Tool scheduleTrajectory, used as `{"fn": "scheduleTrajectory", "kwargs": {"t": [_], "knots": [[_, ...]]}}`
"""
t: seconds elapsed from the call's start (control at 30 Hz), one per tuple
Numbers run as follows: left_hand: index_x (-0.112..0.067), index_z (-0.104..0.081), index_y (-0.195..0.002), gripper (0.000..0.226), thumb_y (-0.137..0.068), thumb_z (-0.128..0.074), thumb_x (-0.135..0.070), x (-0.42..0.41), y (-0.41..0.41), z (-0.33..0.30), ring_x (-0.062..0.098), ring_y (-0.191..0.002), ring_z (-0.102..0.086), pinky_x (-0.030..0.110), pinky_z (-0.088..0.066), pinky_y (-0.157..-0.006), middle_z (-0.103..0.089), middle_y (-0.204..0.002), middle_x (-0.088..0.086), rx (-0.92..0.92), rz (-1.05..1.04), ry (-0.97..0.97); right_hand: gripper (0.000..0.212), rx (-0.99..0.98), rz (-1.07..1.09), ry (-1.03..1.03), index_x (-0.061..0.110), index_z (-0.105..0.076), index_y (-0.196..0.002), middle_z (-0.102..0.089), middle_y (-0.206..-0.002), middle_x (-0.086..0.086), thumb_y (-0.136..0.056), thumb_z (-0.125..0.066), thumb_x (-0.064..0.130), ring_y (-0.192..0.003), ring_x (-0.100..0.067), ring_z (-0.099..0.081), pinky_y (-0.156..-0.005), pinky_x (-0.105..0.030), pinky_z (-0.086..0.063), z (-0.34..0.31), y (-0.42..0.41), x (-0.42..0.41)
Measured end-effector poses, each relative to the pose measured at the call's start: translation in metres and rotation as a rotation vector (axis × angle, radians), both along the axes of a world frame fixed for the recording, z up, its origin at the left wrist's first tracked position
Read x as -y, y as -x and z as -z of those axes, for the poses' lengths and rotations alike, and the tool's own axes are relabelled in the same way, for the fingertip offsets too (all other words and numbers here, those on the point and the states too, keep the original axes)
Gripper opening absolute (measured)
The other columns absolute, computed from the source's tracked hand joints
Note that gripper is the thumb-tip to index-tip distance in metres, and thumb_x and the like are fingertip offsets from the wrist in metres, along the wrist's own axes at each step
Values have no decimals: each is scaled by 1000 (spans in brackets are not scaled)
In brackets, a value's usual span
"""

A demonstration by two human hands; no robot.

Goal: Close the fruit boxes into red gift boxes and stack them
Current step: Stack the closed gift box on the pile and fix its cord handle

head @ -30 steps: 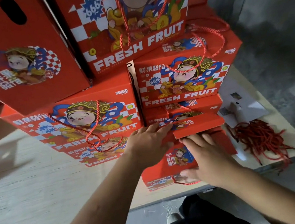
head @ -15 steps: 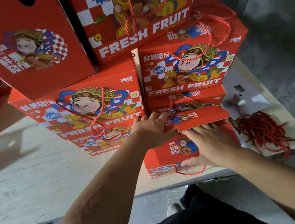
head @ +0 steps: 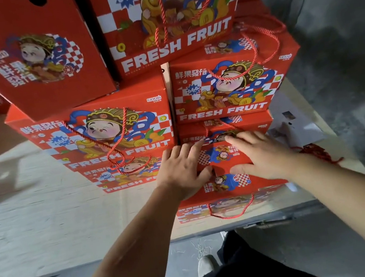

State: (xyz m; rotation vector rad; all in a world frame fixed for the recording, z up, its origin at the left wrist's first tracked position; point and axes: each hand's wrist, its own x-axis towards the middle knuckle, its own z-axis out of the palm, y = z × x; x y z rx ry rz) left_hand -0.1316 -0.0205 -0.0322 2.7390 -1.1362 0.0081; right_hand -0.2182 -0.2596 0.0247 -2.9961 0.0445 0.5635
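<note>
Landmark: the open gift box (head: 230,186) at the near edge of the wooden table (head: 45,221), in front of the stacked boxes (head: 112,130).
Top flap (head: 223,158): a second ago it stood raised; now it lies almost flat on the box top.
Left hand (head: 182,170): moved onto the flap's left end, fingers spread and pressing, thumb hooked at the front edge.
Right hand (head: 259,154): shifted from under the flap to on top, fingers straight, thumb along the front edge; neither hand grips anything.
Meaning: this box looks nearly closed; I judge tucking the flap comes next, then stacking.
Rope handle (head: 232,212): hangs off the front face.
</note>
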Motion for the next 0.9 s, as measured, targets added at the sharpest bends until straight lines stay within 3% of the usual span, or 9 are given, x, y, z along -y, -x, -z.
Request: {"fn": "scheduleTrajectory", "kwargs": {"t": [0.1, 0.2, 0.3, 0.43, 0.53, 0.63, 0.7, 0.8, 0.9], "knots": [[-25, -43, -151, 64, -100, -38, -62, -1, 7, 0, 27, -121, -52, 44, -40, -106, -57, -137, 0, 94, 23, 132, 97, 112, -111, 129, 43, -17, -159, -45, -149, 4, -78, -11, 97, -130, -26, -45, -96, -43, -49, 5, -12, 11], [-27, -46, -151, 60, -101, -40, -61, -4, 13, 1, 27, -127, -50, 45, -38, -110, -55, -143, -1, 121, 12, 138, 92, 164, -172, 255, 41, -18, -161, -53, -133, -1, -85, -4, 91, -110, -28, -50, -86, -43, -48, 21, -10, 13], [-35, -24, -162, 69, -101, -22, -67, -1, 14, 2, 27, -141, -38, 49, -26, -122, -43, -157, -1, 48, -36, -20, 93, 137, -98, 264, 45, 7, -162, -40, -145, -2, -84, -6, 93, -119, -30, -43, -98, -47, -42, 43, -5, 13], [-37, -8, -164, 71, -100, -14, -68, 2, 9, 3, 29, -144, -33, 51, -21, -122, -36, -161, 1, 14, -27, -108, 90, 19, -8, 38, 59, 26, -150, -7, -164, 12, -74, 1, 101, -148, -27, -16, -116, -48, -17, 45, -19, 17], [-33, -25, -161, 67, -101, -28, -63, 0, 12, -1, 27, -140, -38, 48, -28, -120, -43, -154, 1, 25, -49, -33, 85, 144, -11, 38, 50, 14, -158, -9, -169, 7, -84, 7, 91, -154, -26, -14, -124, -47, -12, 43, -7, 11], [-23, -57, -141, 47, -101, -49, -46, -6, 25, -6, 26, -127, -48, 45, -41, -108, -54, -142, 0, 54, -127, 270, 76, 260, 71, 16, 42, 2, -164, -9, -173, 3, -96, -4, 77, -159, -22, -5, -129, -48, -6, 43, 22, -1], [-22, -65, -129, 37, -102, -51, -43, -15, 42, -3, 25, -122, -51, 46, -44, -101, -59, -137, -3, 108, -149, 391, 73, 333, 135, -46, 39, -9, -165, -8, -174, 1, -99, -13, 71, -160, -24, -3, -129, -49, -5, 45, 43, -8], [-26, -56, -147, 56, -102, -48, -58, -24, 75, 10, 26, -148, -39, 49, -32, -120, -46, -160, -4, 48, -154, 294, 73, 437, 106, -119, 23, -30, -162, -17, -172, -6, -100, -30, 61, -159, -29, -12, -129, -38, 3, 46, 79, -18], [-29, -36, -162, 76, -101, -32, -74, -23, 97, 15, 27, -161, -12, 52, -11, -130, -22, -171, -4, 35, -197, 153, 80, 385, 109, -81, 18, -22, -163, -11, -172, -4, -98, -28, 64, -160, -25, -6, -130, -41, -1, 49, 100, -26]]}}
